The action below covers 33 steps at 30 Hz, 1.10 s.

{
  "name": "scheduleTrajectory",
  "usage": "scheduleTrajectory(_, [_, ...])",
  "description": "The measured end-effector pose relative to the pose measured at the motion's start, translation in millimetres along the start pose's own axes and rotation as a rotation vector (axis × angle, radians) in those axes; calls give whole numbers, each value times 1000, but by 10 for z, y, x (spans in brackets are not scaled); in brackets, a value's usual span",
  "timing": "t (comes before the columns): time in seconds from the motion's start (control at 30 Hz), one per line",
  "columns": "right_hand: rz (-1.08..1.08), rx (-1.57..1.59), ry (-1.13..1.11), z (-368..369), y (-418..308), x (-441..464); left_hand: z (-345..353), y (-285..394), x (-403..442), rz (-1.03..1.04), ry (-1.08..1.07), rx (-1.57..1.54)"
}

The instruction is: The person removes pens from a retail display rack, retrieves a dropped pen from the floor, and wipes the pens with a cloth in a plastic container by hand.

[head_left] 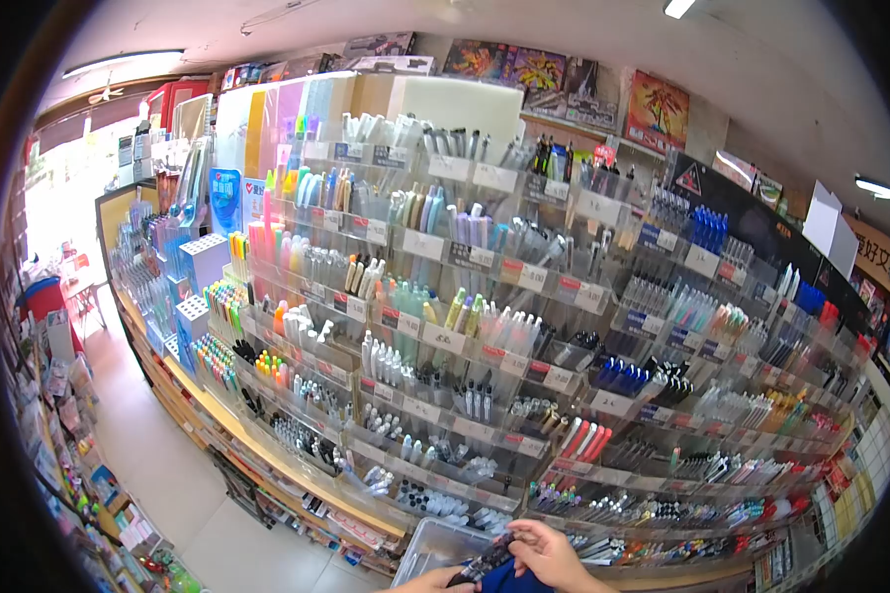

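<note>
Well, the tiered rack [445,337] is your largest thing, spreading from nine o'clock round to three, its clear trays packed with pens and markers. At six o'clock, near its lowest rows, sits your clear plastic bin [425,550]. Your right hand [556,561] is just beside the bin toward five o'clock, fingers bent in a narrow grip at the upper end of a dark patterned bundle [487,564]. Your left hand [435,581], toward seven, closes around its lower end. Something blue [514,583] shows beneath, too cut off to name.
</note>
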State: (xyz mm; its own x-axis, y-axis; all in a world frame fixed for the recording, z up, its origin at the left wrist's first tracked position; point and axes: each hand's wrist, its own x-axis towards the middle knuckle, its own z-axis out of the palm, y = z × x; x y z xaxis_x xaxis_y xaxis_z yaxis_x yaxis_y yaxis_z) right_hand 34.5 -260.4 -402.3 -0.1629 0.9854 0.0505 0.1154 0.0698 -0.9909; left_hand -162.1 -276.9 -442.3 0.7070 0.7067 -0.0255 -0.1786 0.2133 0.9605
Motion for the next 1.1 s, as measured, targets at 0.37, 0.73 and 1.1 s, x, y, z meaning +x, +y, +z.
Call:
scheduleTrajectory(0.37, [9, -903, 163, -405, 385, -466, -155, -348, 100, -162, 50, -196])
scheduleTrajectory(0.73, [-116, -942, 93, -516, 400, -332, -130, -338, 87, -65, 145, -288])
scheduleTrajectory(1.1, [83, -687, 21, -458, 356, -374, -181, -343, 80, -63, 116, -449])
